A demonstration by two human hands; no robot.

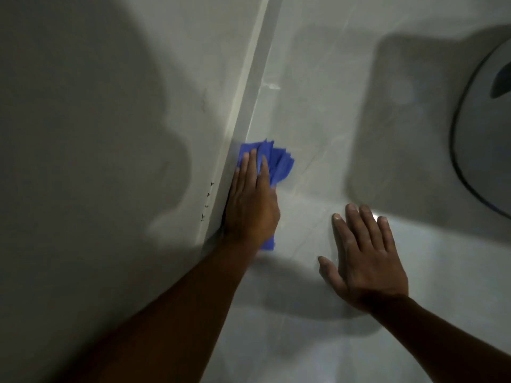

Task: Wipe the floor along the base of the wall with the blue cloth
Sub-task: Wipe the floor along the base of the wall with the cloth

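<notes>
A crumpled blue cloth point(278, 161) lies on the pale tiled floor point(318, 128), pushed right up against the skirting point(243, 106) at the foot of the grey wall point(96, 106). My left hand point(250, 200) presses flat on top of the cloth, fingers pointing away from me, and covers most of it; a corner of cloth shows below my wrist. My right hand point(365, 261) rests flat on the bare floor to the right, fingers spread, holding nothing.
A large round pale object with a dark rim point(478, 150) stands on the floor at the right edge. Small dark specks point(207, 200) mark the wall just above the skirting. Shadows of my head and arms fall on wall and floor.
</notes>
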